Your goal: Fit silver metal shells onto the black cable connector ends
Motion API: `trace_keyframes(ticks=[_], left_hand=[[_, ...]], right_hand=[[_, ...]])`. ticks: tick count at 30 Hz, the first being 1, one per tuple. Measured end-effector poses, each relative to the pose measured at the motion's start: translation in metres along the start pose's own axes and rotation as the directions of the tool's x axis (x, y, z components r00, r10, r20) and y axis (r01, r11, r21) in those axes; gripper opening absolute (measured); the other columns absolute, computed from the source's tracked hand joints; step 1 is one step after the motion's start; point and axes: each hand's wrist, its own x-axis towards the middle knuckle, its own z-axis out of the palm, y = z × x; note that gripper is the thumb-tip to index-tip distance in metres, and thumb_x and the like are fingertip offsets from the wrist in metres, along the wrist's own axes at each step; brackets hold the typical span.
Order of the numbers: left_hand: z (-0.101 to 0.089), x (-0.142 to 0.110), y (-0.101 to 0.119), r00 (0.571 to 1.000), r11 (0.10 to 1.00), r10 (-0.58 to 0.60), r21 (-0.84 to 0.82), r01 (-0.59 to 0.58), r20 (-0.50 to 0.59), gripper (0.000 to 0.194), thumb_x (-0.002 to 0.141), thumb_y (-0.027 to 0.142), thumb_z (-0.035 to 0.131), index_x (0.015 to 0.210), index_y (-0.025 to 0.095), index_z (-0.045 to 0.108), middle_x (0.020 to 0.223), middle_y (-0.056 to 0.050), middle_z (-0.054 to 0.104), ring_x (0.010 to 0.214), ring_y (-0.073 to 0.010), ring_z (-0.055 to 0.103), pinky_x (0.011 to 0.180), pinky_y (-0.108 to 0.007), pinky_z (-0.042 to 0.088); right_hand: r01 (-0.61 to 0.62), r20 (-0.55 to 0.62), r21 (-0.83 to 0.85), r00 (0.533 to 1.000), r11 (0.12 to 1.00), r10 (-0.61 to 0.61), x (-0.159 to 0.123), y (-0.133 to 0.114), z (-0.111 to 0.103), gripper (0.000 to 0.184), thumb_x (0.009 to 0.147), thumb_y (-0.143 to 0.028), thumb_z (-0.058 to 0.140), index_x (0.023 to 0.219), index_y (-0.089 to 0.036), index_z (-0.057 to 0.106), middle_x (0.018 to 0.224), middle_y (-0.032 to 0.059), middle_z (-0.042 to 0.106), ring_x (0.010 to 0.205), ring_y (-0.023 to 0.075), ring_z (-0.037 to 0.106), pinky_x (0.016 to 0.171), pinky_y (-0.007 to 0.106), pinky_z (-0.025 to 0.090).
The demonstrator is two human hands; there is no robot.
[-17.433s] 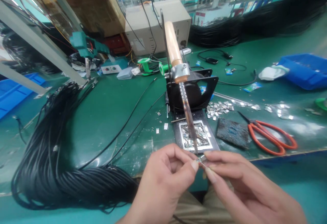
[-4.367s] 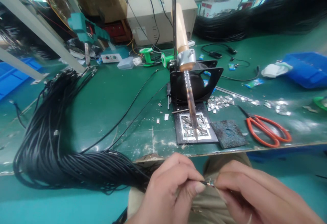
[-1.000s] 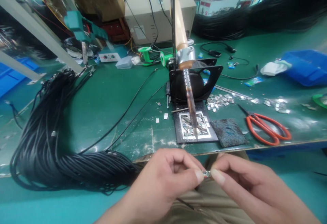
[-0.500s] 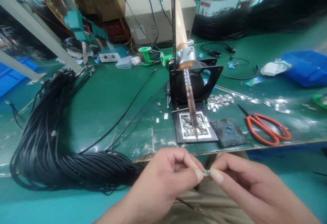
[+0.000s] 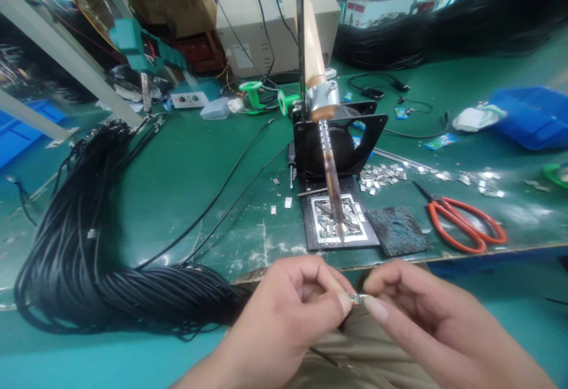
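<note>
My left hand (image 5: 288, 312) and my right hand (image 5: 421, 324) meet in front of the bench edge, over my lap. Both pinch a tiny silver metal connector (image 5: 356, 299) between thumb and fingertips. A thin black cable (image 5: 323, 356) runs down from under my left hand. Beyond the hands, a soldering iron (image 5: 320, 122) with a wooden handle hangs clamped tip-down over a black tray (image 5: 339, 226) of small metal pieces.
A big bundle of black cables (image 5: 80, 247) lies on the left of the green bench (image 5: 186, 176). Orange-handled scissors (image 5: 461, 226), a dark sponge pad (image 5: 397, 230), scattered metal clips (image 5: 384, 176), a blue bin (image 5: 530, 116) and a beige machine (image 5: 270, 22) stand around.
Over the last second my hands stayed almost in place, pinching the connector; the fingertips shifted slightly. Earlier the hands were held higher, near the iron's tip.
</note>
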Motion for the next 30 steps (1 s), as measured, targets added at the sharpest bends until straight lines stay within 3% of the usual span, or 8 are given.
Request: trace_keyframes(ticks=[2,4,6,7,11,15,23,30], left_hand=[[0.000,0.000,0.000,1.000,1.000,0.011,0.021,-0.011,-0.021,0.014,0.081,0.018,0.076,0.070,0.016,0.068,0.090,-0.003,0.075,0.078,-0.0148,0.064,0.074,-0.027,0.046],[0.000,-0.001,0.000,0.998,0.999,0.031,0.043,-0.029,-0.046,0.015,0.083,0.019,0.075,0.070,0.016,0.068,0.092,-0.004,0.075,0.082,-0.0156,0.065,0.077,-0.028,0.047],[0.000,-0.001,0.000,0.996,0.997,0.054,0.056,-0.051,-0.067,0.014,0.084,0.020,0.075,0.072,0.017,0.069,0.093,-0.004,0.075,0.085,-0.0164,0.065,0.079,-0.028,0.047],[0.000,-0.001,0.000,0.995,0.996,0.064,0.059,-0.060,-0.073,0.014,0.085,0.020,0.075,0.072,0.017,0.070,0.094,-0.004,0.076,0.085,-0.0166,0.065,0.080,-0.028,0.048],[0.001,0.000,-0.002,0.991,0.994,0.097,0.053,-0.093,-0.091,0.016,0.085,0.021,0.075,0.072,0.018,0.069,0.092,-0.003,0.074,0.083,-0.0159,0.063,0.079,-0.027,0.048],[0.001,-0.001,-0.005,0.988,0.992,0.121,0.046,-0.116,-0.099,0.016,0.087,0.022,0.075,0.073,0.018,0.069,0.091,-0.002,0.073,0.083,-0.0154,0.061,0.078,-0.027,0.047],[0.001,0.000,-0.006,0.983,0.989,0.146,0.032,-0.143,-0.114,0.018,0.088,0.021,0.075,0.072,0.017,0.068,0.090,-0.002,0.073,0.083,-0.0157,0.061,0.077,-0.027,0.046],[0.001,0.002,-0.009,0.979,0.985,0.166,-0.029,-0.171,-0.119,0.017,0.090,0.019,0.076,0.074,0.018,0.070,0.088,0.000,0.071,0.081,-0.0137,0.064,0.077,-0.025,0.049]], right_hand=[[0.011,-0.061,0.048,0.998,0.999,-0.008,-0.002,0.010,-0.004,0.017,0.094,-0.041,0.071,0.104,-0.027,0.066,0.076,-0.0011,0.059,0.067,0.0166,0.061,0.061,0.024,0.056],[0.077,-0.056,0.119,0.996,0.990,-0.071,-0.005,0.023,-0.011,0.034,0.087,-0.044,0.082,0.114,-0.031,0.065,0.083,-0.0003,0.060,0.073,0.0176,0.063,0.065,0.025,0.058],[0.171,-0.020,0.203,0.985,0.964,-0.171,-0.008,0.033,-0.017,0.047,0.088,-0.058,0.078,0.125,-0.034,0.064,0.092,0.0029,0.063,0.081,0.0203,0.064,0.071,0.028,0.060],[0.202,-0.012,0.219,0.979,0.955,-0.205,-0.009,0.035,-0.019,0.045,0.092,-0.064,0.071,0.125,-0.034,0.064,0.093,0.0038,0.063,0.082,0.0210,0.064,0.073,0.030,0.060],[0.206,-0.104,0.064,0.975,0.977,-0.198,-0.010,0.031,-0.015,0.034,0.108,-0.052,0.049,0.091,-0.028,0.066,0.081,0.0028,0.060,0.072,0.0184,0.059,0.068,0.027,0.056],[0.289,-0.190,-0.058,0.937,0.956,-0.295,-0.006,0.016,-0.001,0.027,0.108,-0.042,0.053,0.086,-0.028,0.060,0.082,-0.0016,0.062,0.069,0.0139,0.061,0.063,0.020,0.056],[0.481,-0.257,-0.292,0.793,0.827,-0.552,0.001,0.004,0.009,0.012,0.102,-0.025,0.064,0.091,-0.029,0.062,0.084,-0.0063,0.070,0.070,0.0090,0.072,0.062,0.011,0.059],[0.495,-0.449,-0.412,0.620,0.765,-0.643,0.002,0.015,0.030,0.012,0.096,-0.014,0.070,0.100,-0.025,0.069,0.106,0.0012,0.077,0.092,0.0120,0.077,0.084,0.015,0.063]])
